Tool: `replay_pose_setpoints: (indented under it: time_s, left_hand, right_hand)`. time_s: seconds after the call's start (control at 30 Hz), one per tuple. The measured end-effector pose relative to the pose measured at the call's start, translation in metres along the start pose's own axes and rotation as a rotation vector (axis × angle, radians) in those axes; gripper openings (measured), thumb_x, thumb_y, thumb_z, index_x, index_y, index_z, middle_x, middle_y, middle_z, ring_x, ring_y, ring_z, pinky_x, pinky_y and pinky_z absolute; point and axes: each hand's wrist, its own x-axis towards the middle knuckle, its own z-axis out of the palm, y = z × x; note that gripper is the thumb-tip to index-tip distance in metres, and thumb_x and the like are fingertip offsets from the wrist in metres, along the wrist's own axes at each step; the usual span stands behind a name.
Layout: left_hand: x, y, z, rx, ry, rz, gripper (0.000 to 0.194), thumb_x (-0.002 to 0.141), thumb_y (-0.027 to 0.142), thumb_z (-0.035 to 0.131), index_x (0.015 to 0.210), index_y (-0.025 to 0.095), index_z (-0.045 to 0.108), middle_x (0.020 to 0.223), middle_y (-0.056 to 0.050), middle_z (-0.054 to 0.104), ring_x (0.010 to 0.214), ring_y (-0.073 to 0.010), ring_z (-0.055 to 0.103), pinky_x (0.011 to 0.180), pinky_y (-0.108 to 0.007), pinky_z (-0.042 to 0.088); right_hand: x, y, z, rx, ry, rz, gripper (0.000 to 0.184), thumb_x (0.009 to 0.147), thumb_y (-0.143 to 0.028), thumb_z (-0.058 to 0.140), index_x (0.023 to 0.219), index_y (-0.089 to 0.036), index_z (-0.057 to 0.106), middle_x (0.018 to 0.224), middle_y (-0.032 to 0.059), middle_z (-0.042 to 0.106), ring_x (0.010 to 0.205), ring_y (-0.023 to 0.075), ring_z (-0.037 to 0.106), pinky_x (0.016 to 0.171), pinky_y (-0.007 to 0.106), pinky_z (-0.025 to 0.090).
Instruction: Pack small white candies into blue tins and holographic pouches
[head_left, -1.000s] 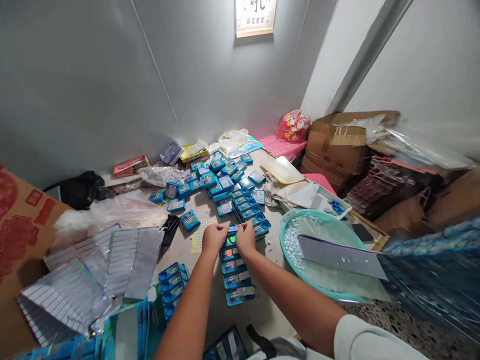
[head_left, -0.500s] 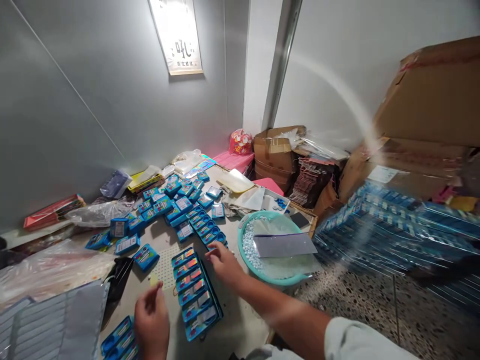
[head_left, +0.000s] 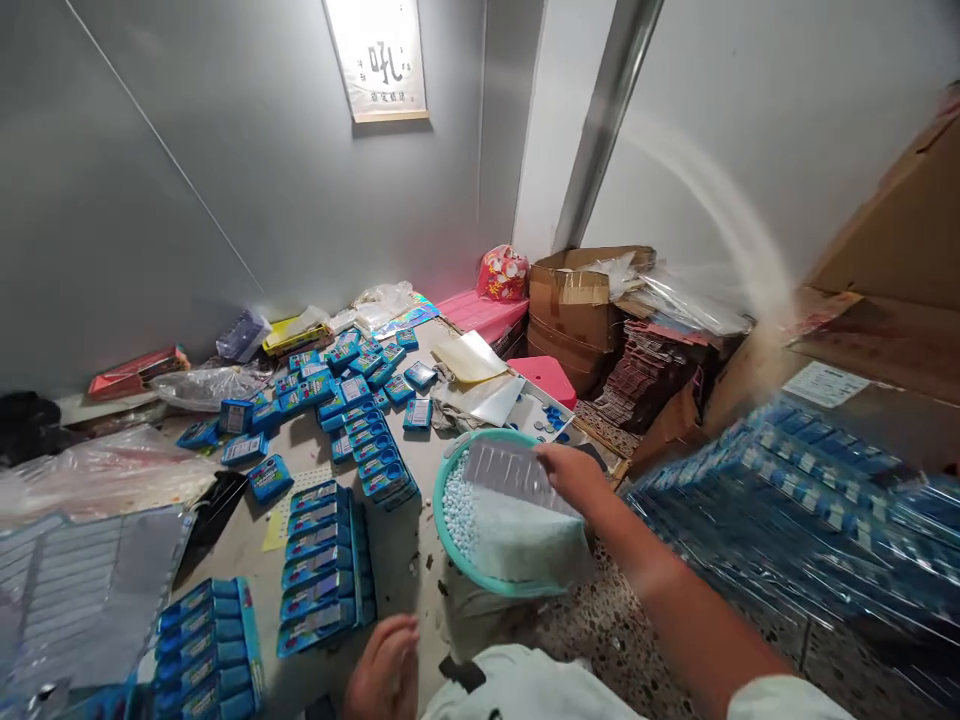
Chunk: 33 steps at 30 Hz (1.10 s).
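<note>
My right hand [head_left: 574, 478] reaches over the teal basin [head_left: 442, 525], its fingers closed on the edge of a clear ribbed plastic tray [head_left: 504, 468]. That tray lies tilted over small white pellets [head_left: 459, 512] and a pale sheet [head_left: 514, 535] in the basin. Low in the view, at the front of the table, my left hand [head_left: 384, 665] has loosely curved fingers, the thumb apart, and nothing visible in it. To its left stands a row of blue cases [head_left: 319, 570] with shiny strips on top. Another blue row [head_left: 202, 650] sits farther left.
Many loose blue boxes [head_left: 352, 390] are piled across the back of the table [head_left: 397, 590]. A clear plastic sheet [head_left: 82, 590] is at the left. Wrapped blue stacks [head_left: 780, 490] and cardboard boxes [head_left: 574, 315] stand on the right; a pink stool [head_left: 544, 378] is behind the basin.
My right hand has moved from beside the blue row to the basin and taken hold of the clear tray. My left hand has moved right and down. The view has shifted.
</note>
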Motion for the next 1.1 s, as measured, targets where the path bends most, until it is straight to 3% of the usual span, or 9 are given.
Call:
replay_pose_setpoints:
  time_s: [0.1,0.17,0.27,0.47,0.7,0.83,0.9,0.97,1.1]
  left_hand:
    - [0.061,0.024,0.015,0.298,0.089,0.122,0.016,0.087,0.032,0.060,0.094,0.032,0.073,0.107,-0.007,0.072,0.109,-0.0260,0.064,0.101,-0.041,0.048]
    - [0.110,0.028,0.004,0.593,0.358,0.044,0.020,0.090,0.033,0.053,0.097,0.024,0.070,0.112,-0.010,0.069,0.114,-0.0251,0.061,0.106,-0.039,0.043]
    - [0.170,0.017,-0.026,0.751,0.530,-0.114,0.030,0.090,0.034,0.050,0.106,0.016,0.067,0.121,-0.016,0.063,0.120,-0.0303,0.054,0.108,-0.044,0.037]
    - [0.210,-0.017,-0.043,0.878,0.487,-0.336,0.033,0.082,0.044,0.060,0.095,0.015,0.071,0.106,-0.015,0.067,0.103,-0.0333,0.061,0.096,-0.045,0.045]
    - [0.187,-0.009,-0.012,0.965,0.412,-0.237,0.034,0.081,0.020,0.055,0.114,0.016,0.064,0.130,-0.015,0.059,0.124,-0.0329,0.052,0.107,-0.049,0.038]
    - [0.134,0.007,0.042,0.777,0.444,0.103,0.024,0.090,0.022,0.048,0.108,0.017,0.064,0.116,-0.012,0.065,0.118,-0.0259,0.058,0.106,-0.044,0.043]
    - [0.102,0.015,0.081,0.595,0.274,0.155,0.020,0.093,0.024,0.049,0.107,0.021,0.063,0.109,-0.008,0.066,0.108,-0.0222,0.062,0.098,-0.039,0.050]
    - [0.073,0.021,0.121,0.520,0.095,0.051,0.024,0.093,0.028,0.051,0.113,0.024,0.062,0.114,-0.007,0.065,0.112,-0.0224,0.061,0.099,-0.039,0.050]
    - [0.041,0.026,0.172,0.553,0.059,-0.261,0.069,0.076,0.037,0.072,0.139,0.020,0.048,0.143,-0.014,0.047,0.135,-0.0322,0.044,0.112,-0.049,0.038]
  right_hand:
    - [0.001,0.047,-0.030,0.115,0.168,0.065,0.048,0.089,-0.018,0.046,0.135,-0.029,0.056,0.114,0.0087,0.072,0.097,0.0256,0.066,0.071,0.029,0.040]
    - [0.012,0.088,-0.039,0.189,0.223,0.189,0.046,0.091,-0.025,0.047,0.136,-0.022,0.056,0.104,0.0139,0.073,0.087,0.0281,0.067,0.066,0.032,0.040]
    - [0.045,0.142,-0.038,0.209,0.220,0.387,0.046,0.096,-0.033,0.039,0.123,-0.007,0.065,0.094,0.0267,0.070,0.080,0.0311,0.065,0.062,0.037,0.037]
    - [0.119,0.160,-0.015,0.072,0.281,0.179,0.051,0.089,-0.014,0.041,0.138,-0.021,0.056,0.131,0.0173,0.060,0.108,0.0299,0.061,0.079,0.036,0.041]
    - [0.179,0.127,0.031,0.013,0.000,0.100,0.046,0.093,-0.017,0.038,0.135,-0.019,0.058,0.120,0.0176,0.066,0.107,0.0281,0.062,0.086,0.037,0.044]
    - [0.193,0.116,0.052,0.058,-0.092,-0.033,0.042,0.092,-0.022,0.046,0.132,-0.021,0.060,0.120,0.0147,0.067,0.109,0.0288,0.062,0.090,0.040,0.044]
    - [0.191,0.112,0.057,0.067,-0.120,-0.076,0.048,0.092,-0.030,0.051,0.139,-0.021,0.053,0.132,0.0156,0.061,0.117,0.0307,0.057,0.095,0.043,0.042]
    - [0.183,0.107,0.057,0.081,-0.054,-0.096,0.057,0.093,-0.038,0.051,0.145,-0.018,0.043,0.144,0.0181,0.050,0.128,0.0330,0.048,0.103,0.048,0.037]
    - [0.143,0.087,0.053,0.330,0.385,-0.165,0.047,0.098,-0.037,0.041,0.139,-0.014,0.045,0.142,0.0176,0.050,0.133,0.0278,0.044,0.111,0.044,0.031]
